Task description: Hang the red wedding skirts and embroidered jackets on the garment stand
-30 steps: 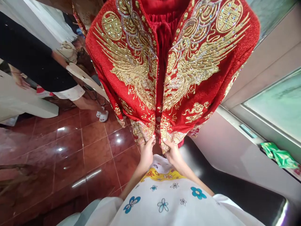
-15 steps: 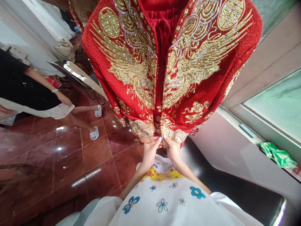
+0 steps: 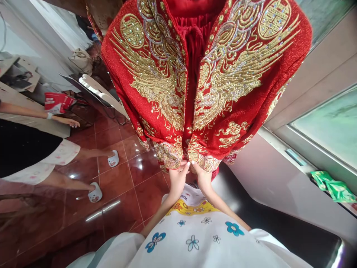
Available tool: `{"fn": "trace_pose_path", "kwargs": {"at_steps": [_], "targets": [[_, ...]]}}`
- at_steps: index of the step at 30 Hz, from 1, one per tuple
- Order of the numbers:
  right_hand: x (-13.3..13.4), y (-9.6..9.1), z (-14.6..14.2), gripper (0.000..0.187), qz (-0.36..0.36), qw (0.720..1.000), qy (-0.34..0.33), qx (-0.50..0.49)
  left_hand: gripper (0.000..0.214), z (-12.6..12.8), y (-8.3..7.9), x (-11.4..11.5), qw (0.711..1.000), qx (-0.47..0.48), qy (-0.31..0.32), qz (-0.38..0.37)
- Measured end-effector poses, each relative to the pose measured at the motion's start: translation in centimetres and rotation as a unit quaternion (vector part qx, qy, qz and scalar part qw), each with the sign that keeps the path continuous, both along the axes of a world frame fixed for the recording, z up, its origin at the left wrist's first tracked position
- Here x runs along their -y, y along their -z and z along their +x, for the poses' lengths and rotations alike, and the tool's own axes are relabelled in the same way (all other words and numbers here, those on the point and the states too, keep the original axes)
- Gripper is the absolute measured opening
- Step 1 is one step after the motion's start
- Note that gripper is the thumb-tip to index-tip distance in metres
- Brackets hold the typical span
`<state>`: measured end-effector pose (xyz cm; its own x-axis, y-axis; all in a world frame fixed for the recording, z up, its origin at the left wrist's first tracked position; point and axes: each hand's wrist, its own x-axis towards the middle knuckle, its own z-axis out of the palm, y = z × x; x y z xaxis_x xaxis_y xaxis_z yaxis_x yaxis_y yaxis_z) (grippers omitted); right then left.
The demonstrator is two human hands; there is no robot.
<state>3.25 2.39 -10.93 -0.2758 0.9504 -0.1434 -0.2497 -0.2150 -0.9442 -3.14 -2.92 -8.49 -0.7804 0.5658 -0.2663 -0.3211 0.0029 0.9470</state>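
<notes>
A red jacket (image 3: 237,108) with gold and silver embroidery and sparkling stones hangs upright in front of me, its front parted down the middle. Winged bird shapes spread over both front panels, and red gathered cloth (image 3: 194,41) shows inside the collar. At the bottom, my left hand (image 3: 178,176) pinches the hem corner of the left panel. Close beside it, my right hand (image 3: 202,174) grips the hem corner of the right panel, thumb on top. The two thumbs almost meet at the gap; some fingers are hidden behind the cloth.
A black padded bench (image 3: 267,227) stands at the right by the wall. Green packets (image 3: 333,186) lie on the window ledge. On the left, a person in a black top (image 3: 28,145) walks on the red tiled floor (image 3: 117,193), near a red and white bag (image 3: 58,102).
The person on the left has shifted lower in view, with the arm now stretched out. My hands keep hold of the hem, the two corners drawn slightly closer together.
</notes>
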Motion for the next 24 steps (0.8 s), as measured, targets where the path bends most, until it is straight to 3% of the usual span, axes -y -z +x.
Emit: {"fn": "trace_pose_path", "kwargs": {"at_steps": [4, 9, 16, 19, 22, 24], "targets": [[-0.1, 0.2, 0.3, 0.043, 0.006, 1.000, -0.007, 0.024, 0.020, -0.8, 0.7, 0.1, 0.996, -0.074, 0.052, -0.013], [-0.2, 0.0, 0.2, 0.035, 0.027, 0.998, 0.007, 0.048, 0.024, -1.3, 1.1, 0.2, 0.984, 0.064, 0.154, -0.054], [-0.5, -0.9, -0.4, 0.044, -0.054, 0.998, 0.001, -0.031, 0.023, -1.7, 0.5, 0.7, 0.980, 0.127, 0.152, -0.035], [-0.8, -1.2, -0.4, 0.048, -0.087, 0.994, -0.026, -0.058, 0.030, -2.5, 0.8, 1.1, 0.973, 0.204, 0.112, -0.002], [-1.0, -1.3, -0.3, 0.045, -0.093, 0.994, -0.037, -0.051, 0.035, -3.5, 1.2, 1.2, 0.949, 0.311, 0.022, 0.042], [-1.1, -1.2, -0.3, 0.045, -0.094, 0.994, -0.030, -0.044, 0.031, -3.8, 1.3, 1.0, 0.943, 0.324, -0.047, 0.057]]}}
